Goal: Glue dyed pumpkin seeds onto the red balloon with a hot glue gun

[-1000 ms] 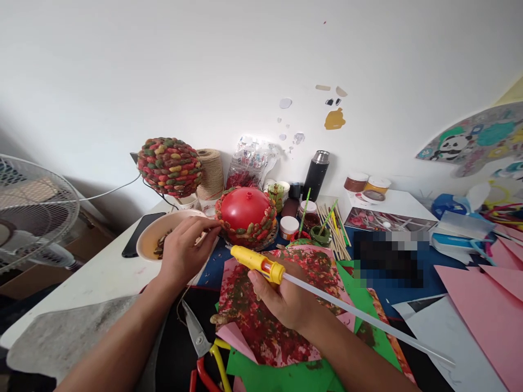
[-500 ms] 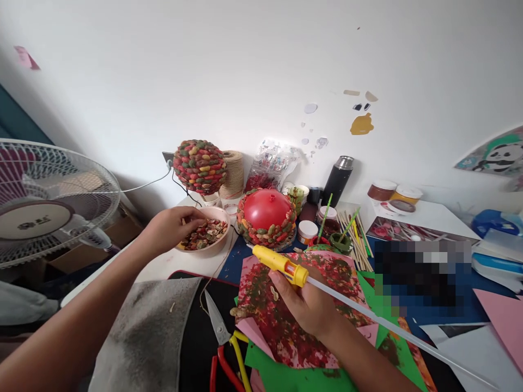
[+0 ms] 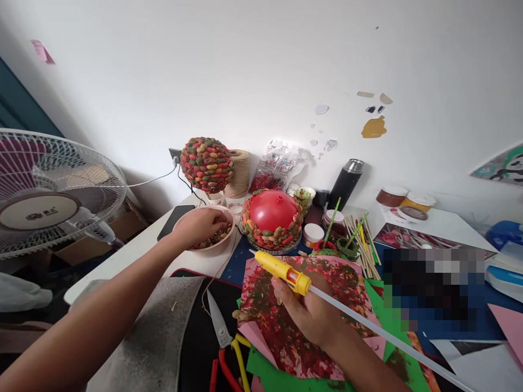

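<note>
My right hand (image 3: 312, 313) grips a yellow hot glue gun (image 3: 281, 270) over paint-stained pink paper (image 3: 335, 348). A long, clear glue stick (image 3: 384, 332) runs from its back end. My left hand (image 3: 202, 224) reaches into a pale pink bowl (image 3: 210, 250) of painted peanut shells (image 3: 220, 237), its fingers curled among them; any shell in its grasp is hidden. Right of the bowl stands a red balloon (image 3: 272, 211), ringed around its lower part with red, green and ochre peanut shells (image 3: 278, 239). The glue gun's nozzle points toward it but stays apart.
A shell-covered ball (image 3: 207, 166) stands behind the bowl, beside a twine spool (image 3: 239, 173). Scissors (image 3: 223, 332) lie open at the front, near a grey cloth (image 3: 147, 337). Paint jars (image 3: 314, 235), sticks (image 3: 362, 239) and a black flask (image 3: 346, 182) crowd the back. A fan (image 3: 53, 201) stands left.
My left hand has moved right and deeper into the bowl. The view has shifted slightly left, revealing a dark phone-like slab behind the bowl. My right hand still holds the glue gun.
</note>
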Available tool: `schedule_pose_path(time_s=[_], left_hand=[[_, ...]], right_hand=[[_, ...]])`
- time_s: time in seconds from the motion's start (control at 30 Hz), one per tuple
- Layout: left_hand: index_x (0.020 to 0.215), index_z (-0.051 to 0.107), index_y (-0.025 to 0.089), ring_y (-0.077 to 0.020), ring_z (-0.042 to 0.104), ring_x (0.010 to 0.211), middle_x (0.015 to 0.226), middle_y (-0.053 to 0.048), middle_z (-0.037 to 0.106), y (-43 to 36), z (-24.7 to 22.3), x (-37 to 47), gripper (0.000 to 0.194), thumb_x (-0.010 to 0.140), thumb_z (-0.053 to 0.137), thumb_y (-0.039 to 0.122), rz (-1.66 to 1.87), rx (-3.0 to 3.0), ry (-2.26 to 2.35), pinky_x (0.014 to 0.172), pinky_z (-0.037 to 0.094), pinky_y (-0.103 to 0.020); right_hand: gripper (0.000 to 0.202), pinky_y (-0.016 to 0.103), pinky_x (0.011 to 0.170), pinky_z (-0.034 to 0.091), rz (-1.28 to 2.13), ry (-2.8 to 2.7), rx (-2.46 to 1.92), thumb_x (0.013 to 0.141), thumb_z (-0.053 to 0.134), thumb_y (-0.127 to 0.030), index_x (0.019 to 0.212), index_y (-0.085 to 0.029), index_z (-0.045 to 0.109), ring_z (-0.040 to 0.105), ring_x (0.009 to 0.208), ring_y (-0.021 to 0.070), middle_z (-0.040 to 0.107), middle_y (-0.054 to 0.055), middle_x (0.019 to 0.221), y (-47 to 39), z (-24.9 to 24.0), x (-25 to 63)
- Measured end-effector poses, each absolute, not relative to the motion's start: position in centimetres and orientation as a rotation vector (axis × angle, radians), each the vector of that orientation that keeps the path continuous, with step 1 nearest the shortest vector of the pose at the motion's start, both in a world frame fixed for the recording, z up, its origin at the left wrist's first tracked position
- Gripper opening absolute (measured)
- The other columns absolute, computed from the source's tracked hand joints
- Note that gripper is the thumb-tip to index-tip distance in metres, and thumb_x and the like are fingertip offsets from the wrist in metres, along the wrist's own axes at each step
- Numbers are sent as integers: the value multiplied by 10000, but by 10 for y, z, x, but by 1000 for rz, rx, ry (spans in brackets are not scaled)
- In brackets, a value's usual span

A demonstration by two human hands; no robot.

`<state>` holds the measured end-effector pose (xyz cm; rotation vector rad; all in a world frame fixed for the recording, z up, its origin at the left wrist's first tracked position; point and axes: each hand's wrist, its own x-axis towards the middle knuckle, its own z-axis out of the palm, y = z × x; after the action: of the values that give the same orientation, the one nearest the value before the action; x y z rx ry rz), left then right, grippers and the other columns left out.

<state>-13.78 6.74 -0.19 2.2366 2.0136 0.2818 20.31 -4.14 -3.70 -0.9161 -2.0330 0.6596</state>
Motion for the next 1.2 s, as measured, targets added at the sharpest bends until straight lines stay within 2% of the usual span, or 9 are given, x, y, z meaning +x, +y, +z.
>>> schedule_pose_path(time_s=[0.17, 0.33, 0.43, 0.67, 0.87, 1.07, 1.2], left_hand=[[1034, 883, 326, -303, 787, 1066, 1150, -50, 885, 67, -5, -135, 269, 952, 656, 443, 332, 2253, 1989, 928, 555, -324], [959, 869, 304, -288, 790, 919, 1001, -53, 877, 66, -5, -140, 269, 948, 654, 465, 380, 2208, 2022, 845, 559, -328], [945, 862, 305, -287, 790, 902, 973, -47, 874, 66, -4, -143, 267, 934, 652, 469, 382, 2198, 2024, 821, 556, -328], [1003, 850, 312, -275, 796, 972, 1090, -23, 880, 69, 1, -133, 267, 934, 600, 375, 332, 2266, 1934, 832, 538, -323], [988, 839, 278, -301, 777, 961, 1070, -65, 869, 70, 1, -130, 293, 926, 568, 373, 253, 2313, 1948, 830, 528, -350], [926, 833, 285, -304, 761, 930, 1023, -70, 860, 70, 0, -132, 260, 894, 594, 381, 222, 2333, 1951, 813, 516, -353], [870, 813, 288, -278, 759, 889, 967, -53, 849, 69, 0, -131, 228, 874, 609, 391, 293, 2282, 1989, 788, 519, -328]], right_hand=[[364, 287, 562, 409, 617, -2046, -889, 1150, 574, -387, 807, -270, 543, 568, 534, 172, 585, -29, 625, -43, -32, 201], [353, 279, 531, 376, 597, -2018, -859, 1130, 573, -364, 793, -264, 539, 547, 500, 160, 569, -36, 605, -43, -26, 197], [360, 279, 517, 352, 576, -2031, -842, 1130, 572, -357, 784, -265, 531, 529, 485, 156, 557, -43, 592, -43, -23, 195], [317, 270, 577, 426, 608, -2075, -829, 1151, 540, -371, 865, -253, 609, 616, 564, 167, 655, -14, 696, -43, -25, 195], [331, 286, 631, 453, 597, -2076, -822, 1167, 531, -447, 924, -254, 646, 691, 656, 199, 724, 18, 760, -42, -40, 194], [439, 308, 578, 378, 520, -2095, -826, 1178, 488, -536, 865, -258, 615, 620, 572, 186, 667, 7, 696, -42, -50, 191], [444, 307, 579, 374, 477, -2133, -819, 1187, 479, -509, 861, -251, 636, 630, 571, 186, 654, 0, 668, -43, -40, 191]])
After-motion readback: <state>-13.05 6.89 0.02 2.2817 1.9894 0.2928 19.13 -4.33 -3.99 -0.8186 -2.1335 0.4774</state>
